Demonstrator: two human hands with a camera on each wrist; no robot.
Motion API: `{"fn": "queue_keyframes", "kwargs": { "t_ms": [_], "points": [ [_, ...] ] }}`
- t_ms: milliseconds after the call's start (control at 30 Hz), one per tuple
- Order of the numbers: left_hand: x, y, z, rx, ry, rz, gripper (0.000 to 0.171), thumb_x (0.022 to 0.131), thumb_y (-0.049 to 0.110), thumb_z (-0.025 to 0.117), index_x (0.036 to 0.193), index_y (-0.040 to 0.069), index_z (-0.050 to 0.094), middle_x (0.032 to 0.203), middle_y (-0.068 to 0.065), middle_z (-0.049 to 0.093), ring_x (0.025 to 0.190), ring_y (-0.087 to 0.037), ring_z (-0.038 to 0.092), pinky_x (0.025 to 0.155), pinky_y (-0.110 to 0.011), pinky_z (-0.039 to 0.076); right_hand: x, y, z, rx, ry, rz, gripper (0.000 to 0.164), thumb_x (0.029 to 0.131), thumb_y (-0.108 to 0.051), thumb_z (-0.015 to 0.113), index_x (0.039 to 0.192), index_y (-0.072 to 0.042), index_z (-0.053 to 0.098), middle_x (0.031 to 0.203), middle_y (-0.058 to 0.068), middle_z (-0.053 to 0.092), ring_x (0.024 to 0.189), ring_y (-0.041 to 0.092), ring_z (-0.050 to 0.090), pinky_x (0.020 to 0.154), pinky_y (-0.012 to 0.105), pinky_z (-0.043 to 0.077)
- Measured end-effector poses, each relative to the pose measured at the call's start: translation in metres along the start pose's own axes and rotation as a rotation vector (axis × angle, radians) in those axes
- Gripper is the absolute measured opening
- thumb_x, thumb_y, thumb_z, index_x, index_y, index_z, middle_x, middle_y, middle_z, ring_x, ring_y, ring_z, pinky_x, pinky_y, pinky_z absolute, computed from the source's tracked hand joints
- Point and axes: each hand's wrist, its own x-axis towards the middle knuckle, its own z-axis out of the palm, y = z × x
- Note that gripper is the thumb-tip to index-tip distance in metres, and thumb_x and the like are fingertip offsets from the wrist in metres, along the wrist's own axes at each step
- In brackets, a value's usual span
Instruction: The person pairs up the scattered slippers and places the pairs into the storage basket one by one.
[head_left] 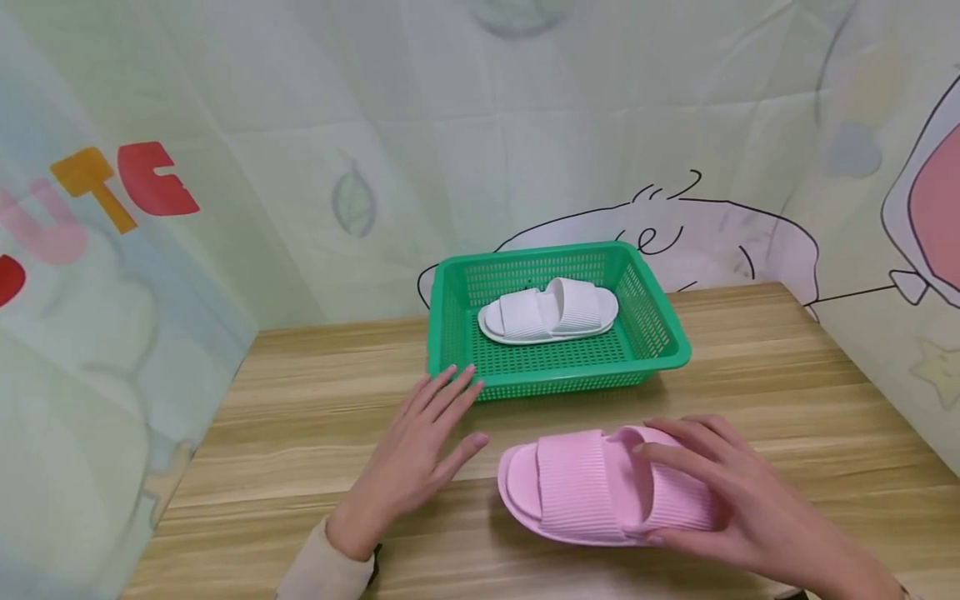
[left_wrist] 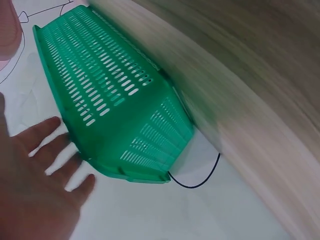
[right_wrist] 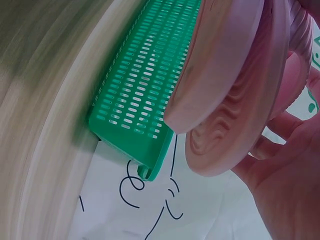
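Observation:
My right hand (head_left: 738, 492) grips a pair of pink slippers (head_left: 573, 483) by the right end, fingers over the far edge and thumb along the near one. From the right wrist, the two slippers (right_wrist: 220, 75) show stacked one on the other, above the wooden table. My left hand (head_left: 420, 446) has its fingers spread, fingertips right at the front left corner of a green plastic basket (head_left: 570, 379); the left wrist view shows this hand (left_wrist: 45, 185) holding nothing. White slippers (head_left: 521, 315) lie in the basket, toes pointing left.
The basket stands at the back of the wood-grain table (head_left: 315, 400), close to a printed cloth backdrop (head_left: 285, 167). More printed cloth hangs along the left and right sides, bearing letters, leaves and cartoon drawings.

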Motion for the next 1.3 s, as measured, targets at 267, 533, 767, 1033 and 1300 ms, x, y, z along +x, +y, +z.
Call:
{"fn": "queue_keyframes", "kwargs": {
  "t_ms": [267,533,767,1033,1300],
  "points": [
    [0.006,-0.005,0.006,-0.042,0.099,0.091,0.073,0.110,0.060,0.037,0.151,0.002,0.056,0.150,-0.014,0.055,0.144,-0.033,0.049,0.125,-0.052,0.035,-0.001,0.002,0.001,0.000,0.020,-0.023,0.083,0.069,-0.058,0.095,0.143,-0.038,0.064,0.147,-0.009,0.058,0.129,0.006,0.047,0.088,0.026,0.055],
    [0.006,-0.007,0.009,-0.038,0.133,0.110,0.069,0.111,0.056,0.043,0.149,0.000,0.058,0.147,-0.014,0.056,0.140,-0.033,0.050,0.122,-0.051,0.039,0.002,0.005,-0.001,0.016,0.036,-0.043,0.078,0.071,-0.056,0.095,0.140,-0.035,0.065,0.146,-0.007,0.059,0.128,0.009,0.049,0.099,0.011,0.043],
    [0.006,-0.007,0.011,-0.045,0.151,0.129,0.067,0.110,0.052,0.048,0.148,-0.002,0.058,0.144,-0.017,0.057,0.137,-0.035,0.051,0.122,-0.054,0.037,0.008,0.008,-0.008,0.017,0.041,-0.026,0.079,0.069,-0.051,0.098,0.139,-0.035,0.065,0.149,-0.005,0.058,0.132,0.011,0.049,0.105,0.011,0.040],
    [0.007,-0.004,0.008,-0.018,0.115,0.098,0.065,0.110,0.052,0.051,0.149,0.001,0.058,0.144,-0.016,0.058,0.138,-0.038,0.051,0.125,-0.053,0.035,0.022,0.016,-0.013,0.073,0.095,-0.093,0.072,0.077,-0.057,0.091,0.138,-0.028,0.067,0.150,0.004,0.059,0.131,0.015,0.049,0.108,0.009,0.034],
    [0.007,-0.003,0.006,-0.007,0.094,0.083,0.060,0.105,0.042,0.065,0.150,0.003,0.058,0.144,-0.015,0.058,0.138,-0.038,0.051,0.124,-0.052,0.036,0.043,0.028,-0.019,0.095,0.107,-0.096,0.072,0.077,-0.047,0.094,0.139,-0.025,0.066,0.152,0.004,0.058,0.134,0.018,0.049,0.107,0.016,0.037]
  ]
}}
